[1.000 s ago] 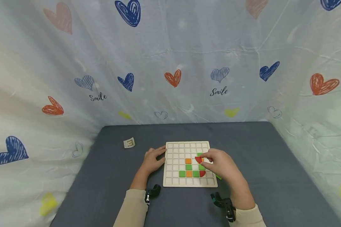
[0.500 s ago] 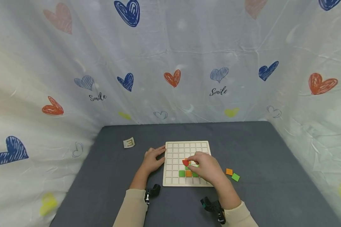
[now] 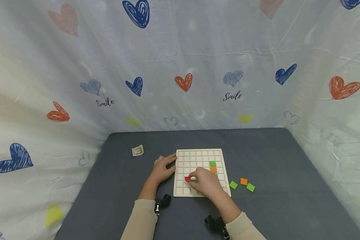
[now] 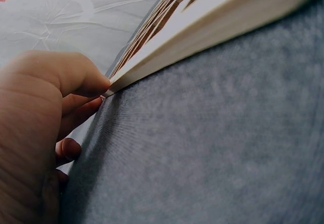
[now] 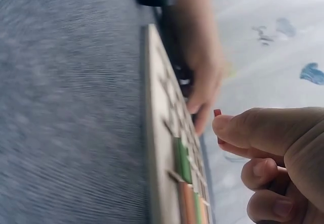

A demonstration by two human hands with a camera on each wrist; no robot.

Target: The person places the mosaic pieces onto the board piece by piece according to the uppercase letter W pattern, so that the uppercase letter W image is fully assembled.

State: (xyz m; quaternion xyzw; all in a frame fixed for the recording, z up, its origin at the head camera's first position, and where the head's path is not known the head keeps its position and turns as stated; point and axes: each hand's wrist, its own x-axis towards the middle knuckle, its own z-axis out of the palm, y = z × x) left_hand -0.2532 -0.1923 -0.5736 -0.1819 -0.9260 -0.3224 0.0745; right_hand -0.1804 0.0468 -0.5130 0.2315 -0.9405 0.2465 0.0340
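Note:
A pale grid board (image 3: 192, 159) lies on the dark table. My left hand (image 3: 162, 169) rests at its left side; in the left wrist view, the thumb (image 4: 83, 77) and fingertips touch the edge. Between thumb and index finger, my right hand (image 3: 208, 183) pinches a small red rounded-edge tile (image 3: 187, 179) over the board's lower left part. The right wrist view shows this red tile (image 5: 217, 112) held above the board's surface. A green tile (image 3: 212, 163) and an orange tile (image 3: 213, 169) sit in cells on the right. My right hand hides most lower cells.
Right of the board lie a loose green tile (image 3: 233, 185), an orange tile (image 3: 244, 181) and another green tile (image 3: 250, 187). A small printed paper (image 3: 138, 150) lies at the back left. A curtain (image 3: 180, 60) with printed hearts hangs behind the table.
My right hand has carried the red tile leftward and nearer across the board, uncovering the loose tiles on the right. My left hand has stayed at the board's edge.

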